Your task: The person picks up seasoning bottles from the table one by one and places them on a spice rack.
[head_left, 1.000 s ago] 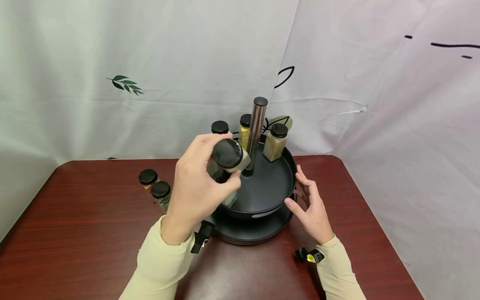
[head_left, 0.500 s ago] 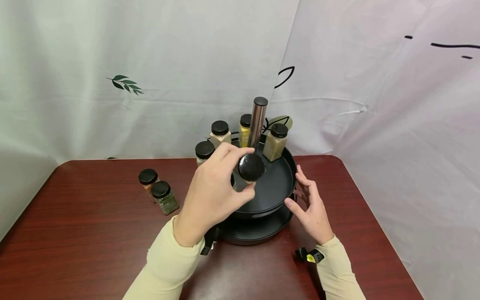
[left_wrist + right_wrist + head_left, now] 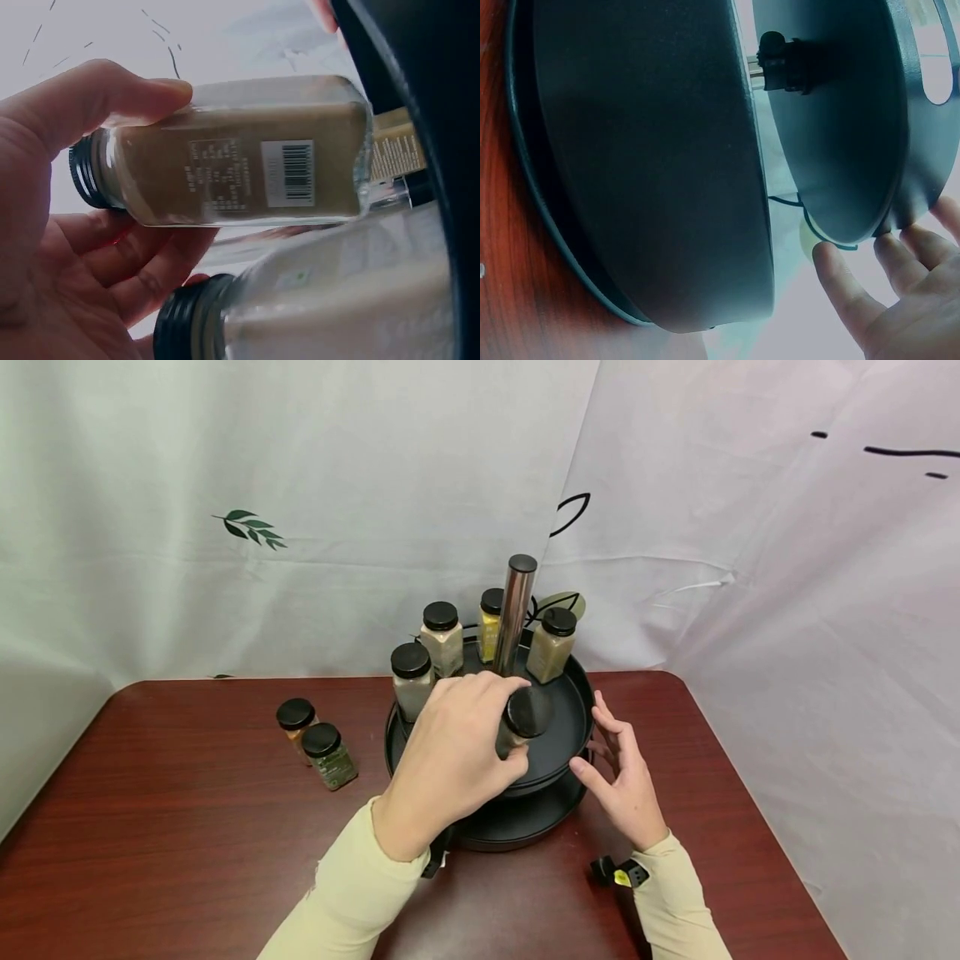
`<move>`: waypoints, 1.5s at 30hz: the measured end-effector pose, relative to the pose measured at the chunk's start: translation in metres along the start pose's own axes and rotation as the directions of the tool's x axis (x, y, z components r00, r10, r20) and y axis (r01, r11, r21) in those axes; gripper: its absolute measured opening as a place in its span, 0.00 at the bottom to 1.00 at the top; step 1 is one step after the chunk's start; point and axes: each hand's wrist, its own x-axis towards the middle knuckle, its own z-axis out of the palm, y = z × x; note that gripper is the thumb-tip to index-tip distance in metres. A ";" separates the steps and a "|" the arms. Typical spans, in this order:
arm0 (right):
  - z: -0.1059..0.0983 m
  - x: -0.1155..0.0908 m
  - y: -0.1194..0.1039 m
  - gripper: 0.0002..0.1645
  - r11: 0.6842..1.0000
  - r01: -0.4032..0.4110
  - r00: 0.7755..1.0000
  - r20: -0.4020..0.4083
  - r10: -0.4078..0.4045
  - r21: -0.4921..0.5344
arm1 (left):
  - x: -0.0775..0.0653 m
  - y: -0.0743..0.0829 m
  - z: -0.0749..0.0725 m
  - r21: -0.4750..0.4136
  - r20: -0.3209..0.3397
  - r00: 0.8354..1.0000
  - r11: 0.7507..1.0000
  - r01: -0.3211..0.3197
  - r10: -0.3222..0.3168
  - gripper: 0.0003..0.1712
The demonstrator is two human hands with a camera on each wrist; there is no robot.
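Observation:
My left hand pinches a glass spice jar between thumb and fingers near its black lid, over the front of the upper black tray. In the left wrist view, brownish powder fills this jar, which shows a barcode label; a second jar of pale powder stands close beside it. The left hand hides part of the tray in the head view. At the tray's right rim, my right hand has its fingers spread and relaxed, fingertips right at the edge of the upper tray.
Around the rack's metal post, the upper tray bears a yellow jar, a tan jar, a cream jar and a pale jar. Below is a lower tray. An orange-brown jar and a green herb jar stand on the table.
My left hand has carried the jar rightward and down toward the front of the upper tray, uncovering the jars on the tray's left side. The right hand has stayed at the rim.

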 end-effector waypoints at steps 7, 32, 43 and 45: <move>-0.001 -0.001 0.001 0.40 1.000 -0.001 1.000 -0.002 0.001 -0.001 | -0.004 0.006 0.008 0.037 0.079 0.997 0.999 0.001 -0.004 0.29; -0.001 -0.001 0.000 0.40 1.000 -0.005 1.000 -0.004 0.005 -0.004 | -0.004 0.008 0.010 0.107 0.285 0.958 0.994 -0.017 -0.014 0.37; -0.001 0.000 0.002 0.40 0.999 0.001 1.000 -0.004 -0.001 -0.040 | -0.002 0.005 0.007 0.100 0.315 0.949 0.995 0.000 -0.031 0.35; -0.001 0.000 0.001 0.40 0.999 0.001 1.000 -0.001 -0.001 -0.040 | -0.001 0.005 0.006 0.095 0.325 0.945 0.996 0.004 -0.035 0.34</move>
